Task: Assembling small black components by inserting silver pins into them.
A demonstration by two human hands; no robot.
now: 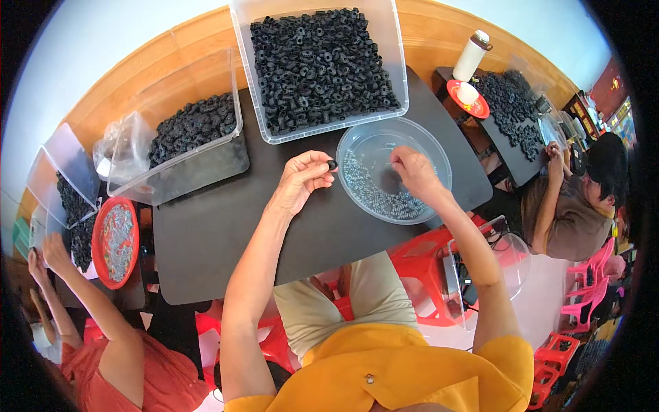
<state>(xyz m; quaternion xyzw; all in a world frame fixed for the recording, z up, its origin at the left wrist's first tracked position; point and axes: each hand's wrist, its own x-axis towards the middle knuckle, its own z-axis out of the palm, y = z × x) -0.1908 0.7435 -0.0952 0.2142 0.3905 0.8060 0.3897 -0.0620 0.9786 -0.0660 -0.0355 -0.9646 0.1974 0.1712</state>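
Observation:
Between the thumb and fingers of my left hand (301,180) is a small black ring-shaped part (332,165), held above the dark table (206,240). My right hand (416,172) reaches over a round clear plastic dish (445,154), its fingers pinched together. Whether anything is between those fingertips cannot be made out. Many small shiny pieces (364,182) lie spread over the dish's bottom. Just behind the dish stands a large clear bin (403,89) heaped with black hollow parts (319,65).
Left on the table, a clear bin (185,180) holds more black parts. An orange-rimmed tray (135,237) of small pieces sits beside a person in red (158,371). At right, another person (573,213) works by a table of black parts (508,103) and a white bottle (470,58).

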